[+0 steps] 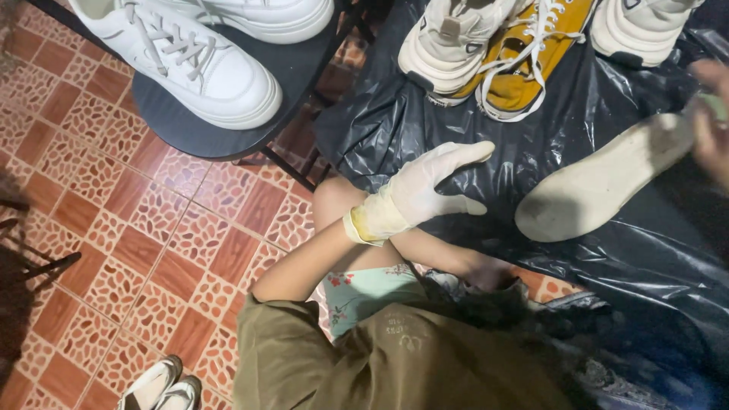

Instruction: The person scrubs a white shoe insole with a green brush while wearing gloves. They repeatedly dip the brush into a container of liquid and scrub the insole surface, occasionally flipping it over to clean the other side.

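Observation:
My left hand wears a pale rubber glove. It lies open, fingers stretched out, on a black plastic sheet, just above my bare knee. At the right edge my right hand is blurred and bare. It grips the far end of a white insole, which lies slanted on the sheet. A small pale green patch shows by the fingers; I cannot tell what it is. About a hand's width separates the gloved hand from the insole's near end.
A yellow sneaker lies between two beige sneakers at the sheet's far side. Two white sneakers sit on a dark round table. The toes of a white pair rest on the red tiled floor.

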